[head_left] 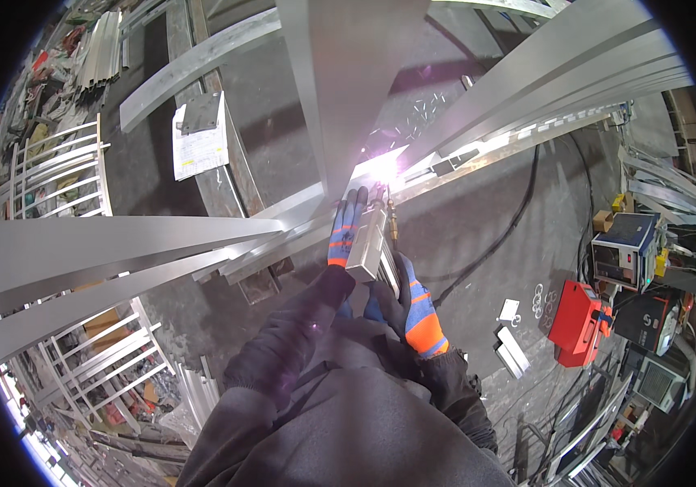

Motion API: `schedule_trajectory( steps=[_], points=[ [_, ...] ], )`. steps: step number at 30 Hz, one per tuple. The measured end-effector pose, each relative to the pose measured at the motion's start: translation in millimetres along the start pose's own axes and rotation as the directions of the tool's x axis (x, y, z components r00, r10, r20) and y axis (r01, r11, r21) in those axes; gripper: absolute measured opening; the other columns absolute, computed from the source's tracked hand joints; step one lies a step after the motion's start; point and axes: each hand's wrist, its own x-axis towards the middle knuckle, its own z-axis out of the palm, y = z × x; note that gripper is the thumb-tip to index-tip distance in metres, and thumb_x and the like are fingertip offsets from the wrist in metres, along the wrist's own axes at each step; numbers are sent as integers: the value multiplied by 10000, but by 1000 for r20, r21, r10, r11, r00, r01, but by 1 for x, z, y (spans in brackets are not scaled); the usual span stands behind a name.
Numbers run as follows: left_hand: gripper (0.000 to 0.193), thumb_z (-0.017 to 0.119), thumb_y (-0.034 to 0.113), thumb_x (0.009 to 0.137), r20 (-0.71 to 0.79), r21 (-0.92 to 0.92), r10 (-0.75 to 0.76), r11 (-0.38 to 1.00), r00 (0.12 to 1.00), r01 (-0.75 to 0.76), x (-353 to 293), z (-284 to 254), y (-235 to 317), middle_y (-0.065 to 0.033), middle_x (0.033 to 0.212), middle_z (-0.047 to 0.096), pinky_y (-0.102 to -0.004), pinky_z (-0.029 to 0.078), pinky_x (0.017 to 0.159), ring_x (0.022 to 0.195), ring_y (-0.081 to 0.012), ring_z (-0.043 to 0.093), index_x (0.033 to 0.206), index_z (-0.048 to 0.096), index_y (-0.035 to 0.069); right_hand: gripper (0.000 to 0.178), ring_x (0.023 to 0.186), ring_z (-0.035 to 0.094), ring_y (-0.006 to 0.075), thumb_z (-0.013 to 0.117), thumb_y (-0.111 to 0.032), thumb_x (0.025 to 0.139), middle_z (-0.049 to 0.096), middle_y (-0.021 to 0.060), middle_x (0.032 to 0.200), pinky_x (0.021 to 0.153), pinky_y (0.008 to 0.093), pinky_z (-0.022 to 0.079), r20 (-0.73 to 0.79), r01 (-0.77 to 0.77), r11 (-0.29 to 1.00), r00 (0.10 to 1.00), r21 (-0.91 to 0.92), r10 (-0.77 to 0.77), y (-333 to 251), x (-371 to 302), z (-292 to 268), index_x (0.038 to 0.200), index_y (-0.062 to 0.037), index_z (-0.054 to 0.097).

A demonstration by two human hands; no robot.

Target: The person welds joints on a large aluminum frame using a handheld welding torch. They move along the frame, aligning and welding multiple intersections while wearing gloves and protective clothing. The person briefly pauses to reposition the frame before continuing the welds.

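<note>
A boxy grey welding torch point(368, 247) points away from me, with a brass-coloured fitting along its right side. White-violet glare point(384, 168) burns at its tip, where an upright metal post point(348, 73) meets a lower rail, and sparks fly beyond. My right hand point(419, 312), in a blue and orange glove with dark palm, is closed around the torch's rear. Along the torch's left side lies my left hand point(348, 223), gloved alike, its dark fingers stretched toward the glare near the metal. The joint itself is lost in the brightness.
Long metal beams point(121, 243) reach toward me at left; others point(543, 65) rise at upper right. Papers point(200, 142) lie on a rail. A black cable point(518, 215) curves across the floor. A red case point(579, 325) and a boxy machine point(624, 252) stand right.
</note>
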Motion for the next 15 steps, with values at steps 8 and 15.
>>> schedule_trajectory(
  steps=[8,15],
  points=[
    [708,466,312,976,-51,496,57,868,997,-25,1,17,-15,-165,1714,182,-487,223,1290,1558,-356,245,1631,304,98,582,1163,661,407,618,-203,994,649,265,1267,954,439,520,1,51,999,999,-14,-51,-5,-5,-2,1502,-13,407],
    [703,472,190,973,-2,730,33,683,999,-21,2,19,-17,-139,1701,212,-460,238,1292,1558,-326,253,1628,270,34,668,1213,644,291,625,-129,976,639,239,1341,1021,394,497,28,66,998,997,-1,-66,-4,-10,-5,1559,18,334]
  ],
)
